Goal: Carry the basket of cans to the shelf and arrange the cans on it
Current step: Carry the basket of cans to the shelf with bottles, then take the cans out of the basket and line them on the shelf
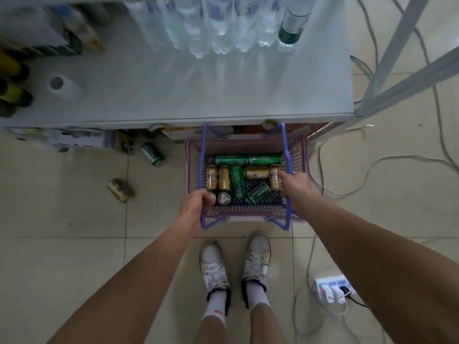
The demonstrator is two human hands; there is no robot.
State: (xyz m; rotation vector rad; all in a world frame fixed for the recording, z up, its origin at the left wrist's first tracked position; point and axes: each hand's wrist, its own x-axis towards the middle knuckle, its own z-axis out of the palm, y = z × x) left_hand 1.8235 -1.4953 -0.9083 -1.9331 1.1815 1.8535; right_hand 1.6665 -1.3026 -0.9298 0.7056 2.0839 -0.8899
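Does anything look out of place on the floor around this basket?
Yes. Two cans lie on their sides on the floor left of the basket: a green can by the shelf and a gold can farther out. Loose cables also trail across the floor to its right.

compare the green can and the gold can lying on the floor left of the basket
The green can lies by the foot of the shelf; the gold can lies farther out on the floor, away from the shelf. The green can is also closer to the basket than the gold can. Both lie on their sides on the floor.
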